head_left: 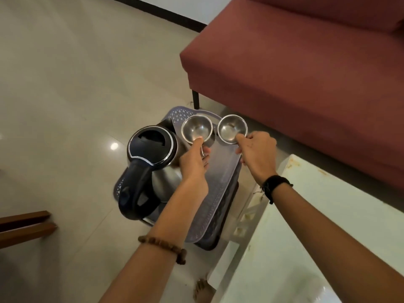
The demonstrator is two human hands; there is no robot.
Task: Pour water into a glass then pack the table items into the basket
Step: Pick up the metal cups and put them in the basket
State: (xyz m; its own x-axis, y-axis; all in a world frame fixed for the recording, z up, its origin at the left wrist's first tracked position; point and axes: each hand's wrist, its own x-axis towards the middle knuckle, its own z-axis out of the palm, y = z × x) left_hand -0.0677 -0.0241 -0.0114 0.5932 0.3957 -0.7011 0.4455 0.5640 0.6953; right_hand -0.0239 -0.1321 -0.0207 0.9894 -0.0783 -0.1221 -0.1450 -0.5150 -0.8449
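kettle (157, 169): shiny silver steel body, black lid and handle, thin silver ring round the lid
left steel cup (196, 129): plain silver, mirror-bright inside
right steel cup (232, 128): plain silver, same shine
basket (220, 182): pale lilac-grey plastic, rim pierced with a small diamond lattice
sofa (306, 68): dull brick red, black leg
floor (76, 84): glossy beige tiles
table (306, 237): off-white, brownish stains at its edge
left wrist bracelet (162, 243): brown wooden beads
right wristband (274, 185): black
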